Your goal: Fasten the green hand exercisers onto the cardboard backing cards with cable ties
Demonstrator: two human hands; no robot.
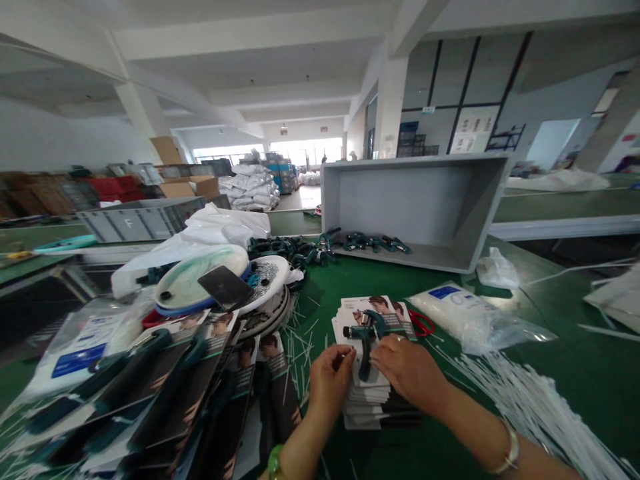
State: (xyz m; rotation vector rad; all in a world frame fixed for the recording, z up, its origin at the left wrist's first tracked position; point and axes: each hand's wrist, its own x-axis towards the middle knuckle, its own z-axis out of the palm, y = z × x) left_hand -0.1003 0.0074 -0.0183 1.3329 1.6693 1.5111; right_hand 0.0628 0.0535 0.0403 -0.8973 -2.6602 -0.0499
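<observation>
Item in hand: one teal hand-grip tool [367, 337], lying on the top card of a stack of printed backing cards [367, 393] directly under my fingers. My left hand [331, 380] is curled nearly closed, fingertips pinching the near-left edge of the top card beside the tool's handle. My right hand [407, 370] lies flat and part-open over the right side of the stack, fingers touching the tool; whether it grips anything I cannot tell. Step, as I judge it: seating the tool on its card. The next move likely calls for holding the tool square to the card while it is fastened. Left of my left hand: a fanned heap of finished carded tools [165, 393]. Beyond my hands: loose teal tools [320, 247] spilling from a grey bin [425, 207] tipped on its side. Right of my right hand: a bag of white ties [470, 317], more strewn on the green table [575, 373].
</observation>
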